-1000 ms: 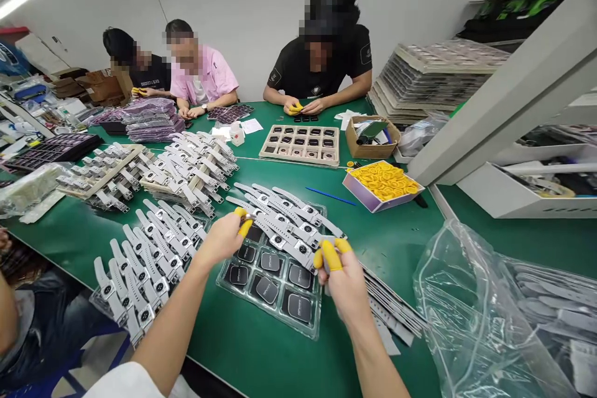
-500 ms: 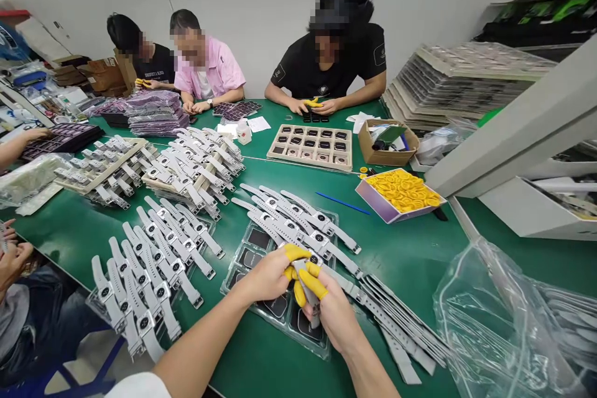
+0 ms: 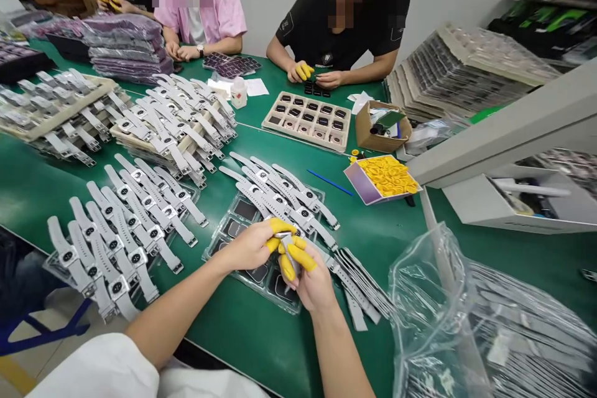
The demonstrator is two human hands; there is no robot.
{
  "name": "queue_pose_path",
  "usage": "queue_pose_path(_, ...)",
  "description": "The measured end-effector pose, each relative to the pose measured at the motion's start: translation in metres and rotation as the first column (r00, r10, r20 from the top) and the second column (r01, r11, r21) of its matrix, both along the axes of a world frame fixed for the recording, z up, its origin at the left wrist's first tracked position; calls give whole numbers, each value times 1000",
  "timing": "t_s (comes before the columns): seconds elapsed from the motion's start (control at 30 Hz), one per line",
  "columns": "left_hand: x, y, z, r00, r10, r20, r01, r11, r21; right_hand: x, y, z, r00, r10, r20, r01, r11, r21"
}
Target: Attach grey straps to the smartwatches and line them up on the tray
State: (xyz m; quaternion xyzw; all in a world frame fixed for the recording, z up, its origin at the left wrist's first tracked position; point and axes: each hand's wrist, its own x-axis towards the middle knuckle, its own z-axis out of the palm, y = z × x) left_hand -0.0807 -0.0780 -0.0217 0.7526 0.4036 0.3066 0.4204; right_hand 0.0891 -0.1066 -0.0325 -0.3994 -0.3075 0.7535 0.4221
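Observation:
Both my hands meet over a clear plastic tray [image 3: 293, 308] with dark square watch faces in its cells. My left hand [image 3: 252, 244], yellow covers on its fingertips, pinches a small silver-edged watch whose body is mostly hidden by the fingers. My right hand [image 3: 311, 277], also with yellow finger covers, closes on a grey watch strap [image 3: 290, 247] at the watch's side. Behind the hands, assembled watches with grey straps [image 3: 280, 196] lie across the tray's far part. Loose grey straps [image 3: 361, 283] are fanned out to the right of my right hand.
Rows of strapped watches [image 3: 119, 236] lie at left, with loaded beige trays [image 3: 161, 137] behind. A box of yellow finger covers [image 3: 385, 177], a blue stick [image 3: 329, 182] and a clear bag of straps [image 3: 438, 298] are at right. Co-workers sit across the green table [image 3: 224, 342].
The view has tipped down and shifted, so the table sits higher in the picture. My hands stay together on the watch and strap, with the silver edge now showing between the fingers.

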Motion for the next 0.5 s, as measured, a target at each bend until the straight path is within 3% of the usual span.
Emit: queue_pose_path(0.5,3,-4,-6,996,36,-78,-28,994,106,2,0,-7,989,-71,-127,66,997,-46)
